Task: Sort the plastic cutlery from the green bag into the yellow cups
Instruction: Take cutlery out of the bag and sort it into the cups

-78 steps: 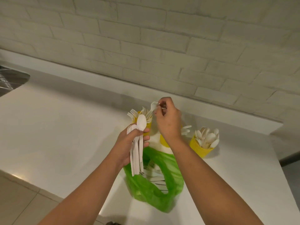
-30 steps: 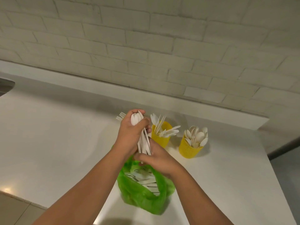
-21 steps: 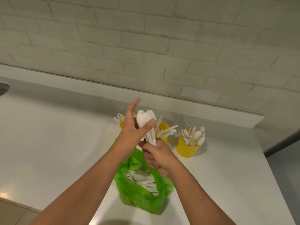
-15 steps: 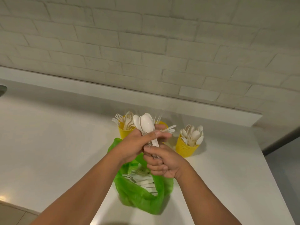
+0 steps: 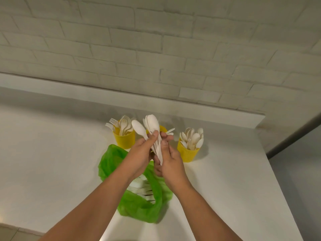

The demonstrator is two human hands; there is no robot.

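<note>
Gripping spoons (image 5: 152,126) w/ left hand (image 5: 139,157); right hand (image 5: 171,164) pinches them lower, abv green bag (image 5: 111,159).

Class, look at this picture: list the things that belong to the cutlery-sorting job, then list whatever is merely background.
Part of the job: held spoons, gripped by left hand and right hand; green bag; fork cup; middle cup; spoon cup.

Merely background: white counter; brick wall.

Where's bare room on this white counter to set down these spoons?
Widest bare patch: white counter left of the crumpled green plastic bag and yellow cup of forks. Smaller one right of the yellow cup of spoons. Crowded between cups and bag.
</note>
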